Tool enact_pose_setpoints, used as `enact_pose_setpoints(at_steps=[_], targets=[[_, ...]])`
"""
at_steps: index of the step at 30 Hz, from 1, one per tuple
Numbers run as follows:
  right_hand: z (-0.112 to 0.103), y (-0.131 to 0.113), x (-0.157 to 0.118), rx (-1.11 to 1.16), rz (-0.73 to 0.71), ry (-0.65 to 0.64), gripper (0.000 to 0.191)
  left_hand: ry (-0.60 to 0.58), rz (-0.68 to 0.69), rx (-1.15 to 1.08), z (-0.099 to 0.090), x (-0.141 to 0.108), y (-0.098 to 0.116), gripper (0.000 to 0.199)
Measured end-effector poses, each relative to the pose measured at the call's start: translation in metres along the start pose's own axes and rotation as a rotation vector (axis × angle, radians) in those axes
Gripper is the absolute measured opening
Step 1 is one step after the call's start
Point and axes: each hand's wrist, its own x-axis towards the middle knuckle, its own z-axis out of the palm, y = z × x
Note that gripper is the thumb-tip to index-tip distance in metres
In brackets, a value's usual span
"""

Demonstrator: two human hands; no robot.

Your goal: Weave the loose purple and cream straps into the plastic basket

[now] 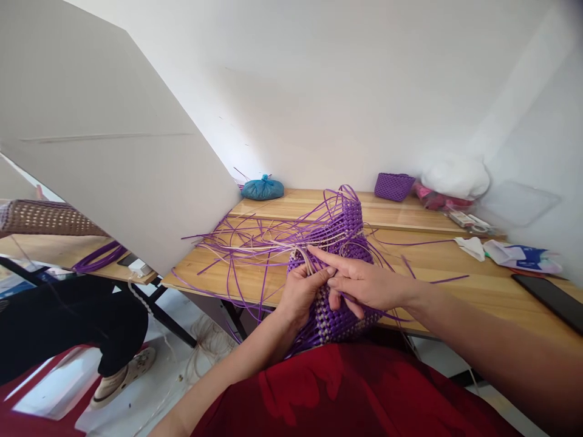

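Observation:
A half-woven purple and beige basket leans at the table's front edge, against my lap. Long loose purple and beige strips fan out from it to the left across the table. My left hand is closed, thumb and fingers pinching beige strips at the basket's near side. Against it lies my right hand, index finger stretched along the strips and thumb meeting the left thumb. Its other fingers are curled over the weave, and what they pinch is partly hidden.
On the wooden table are a blue tied bag, a small purple woven basket, a white bag and a black phone. A white partition rises at left; beyond it another person's leg shows.

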Motion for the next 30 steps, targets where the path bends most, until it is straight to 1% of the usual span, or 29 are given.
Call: enact_pose_setpoints(at_steps=[2, 4, 5, 7, 9, 10, 12, 14, 16, 19, 21, 22, 23, 24, 25, 27, 28, 30], targets=[[0.002, -0.002, -0.002, -0.038, 0.012, 0.023, 0.072, 0.025, 0.007, -0.003, 0.002, 0.0, -0.001, 0.029], [0.0, -0.007, -0.004, -0.201, -0.002, 0.074, 0.066, 0.05, 0.028, -0.001, 0.003, 0.0, -0.002, 0.029], [-0.002, -0.01, -0.005, -0.338, -0.043, 0.127, 0.062, 0.057, 0.039, -0.001, 0.004, 0.0, -0.003, 0.029], [-0.007, -0.014, -0.004, -0.649, -0.192, 0.269, 0.053, 0.063, 0.056, 0.006, 0.004, -0.001, -0.004, 0.03], [-0.014, -0.014, 0.001, -0.895, -0.334, 0.39, 0.042, 0.063, 0.074, 0.022, 0.004, -0.002, -0.006, 0.03], [-0.018, -0.013, 0.004, -0.975, -0.376, 0.433, 0.036, 0.069, 0.087, 0.036, 0.003, -0.002, -0.006, 0.03], [-0.026, -0.01, 0.009, -1.072, -0.399, 0.487, 0.024, 0.092, 0.117, 0.075, 0.001, -0.003, -0.008, 0.028], [-0.034, -0.007, 0.01, -1.127, -0.407, 0.508, 0.018, 0.109, 0.133, 0.114, -0.001, -0.002, -0.009, 0.027], [-0.036, -0.008, 0.005, -1.192, -0.436, 0.489, 0.016, 0.123, 0.123, 0.128, -0.003, 0.001, -0.01, 0.029], [-0.028, -0.017, -0.005, -1.281, -0.495, 0.362, 0.016, 0.128, 0.104, 0.117, -0.006, 0.006, -0.011, 0.029], [-0.019, -0.025, -0.006, -1.244, -0.514, 0.235, 0.017, 0.097, 0.167, 0.169, -0.007, 0.008, -0.011, 0.027], [-0.016, -0.028, -0.003, -1.191, -0.517, 0.187, 0.017, 0.074, 0.213, 0.206, -0.007, 0.008, -0.01, 0.025], [-0.014, -0.03, 0.002, -1.127, -0.515, 0.169, 0.018, 0.056, 0.257, 0.237, -0.007, 0.008, -0.01, 0.024], [-0.014, -0.031, 0.008, -1.062, -0.511, 0.185, 0.018, 0.046, 0.284, 0.256, -0.008, 0.007, -0.011, 0.023], [-0.017, -0.03, 0.015, -1.007, -0.499, 0.227, 0.018, 0.047, 0.289, 0.261, -0.008, 0.006, -0.011, 0.022], [-0.024, -0.026, 0.028, -0.947, -0.469, 0.346, 0.018, 0.064, 0.258, 0.254, -0.009, 0.004, -0.013, 0.024], [-0.027, -0.023, 0.031, -0.946, -0.45, 0.392, 0.017, 0.072, 0.237, 0.249, -0.009, 0.004, -0.014, 0.025], [-0.032, -0.018, 0.032, -0.989, -0.411, 0.428, 0.017, 0.089, 0.197, 0.223, -0.01, 0.004, -0.016, 0.027]])
